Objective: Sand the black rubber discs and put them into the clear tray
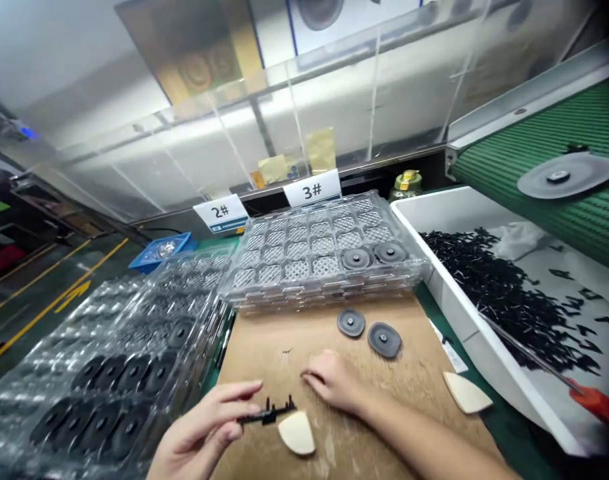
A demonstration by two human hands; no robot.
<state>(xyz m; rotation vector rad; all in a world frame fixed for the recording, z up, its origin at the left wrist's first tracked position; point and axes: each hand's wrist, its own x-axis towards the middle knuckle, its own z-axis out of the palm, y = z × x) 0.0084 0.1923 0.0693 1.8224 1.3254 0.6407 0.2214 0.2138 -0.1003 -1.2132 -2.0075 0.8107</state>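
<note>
My left hand (pixel 204 427) pinches a thin black plastic part with small upright prongs (pixel 269 413) between thumb and fingers, low over a brown board (pixel 264 333). Just below that part lies a pale, wedge-shaped piece (pixel 298 433). My right hand (pixel 334 380) rests on the board with its fingers curled together; whatever may be in them is hidden. Beyond it lie two grey rounded discs with centre studs, one on the left (pixel 351 323) and one on the right (pixel 384 339). A tiny dark scrap (pixel 287 351) sits left of my right hand.
Stacked clear trays (pixel 297 270) stand behind the board, two discs in the top one. More trays (pixel 169 307) with dark discs are at left. At right, a white bin (pixel 414 223) holds many small black parts, beside an orange-handled tool (pixel 592 400) and a green conveyor (pixel 544 140).
</note>
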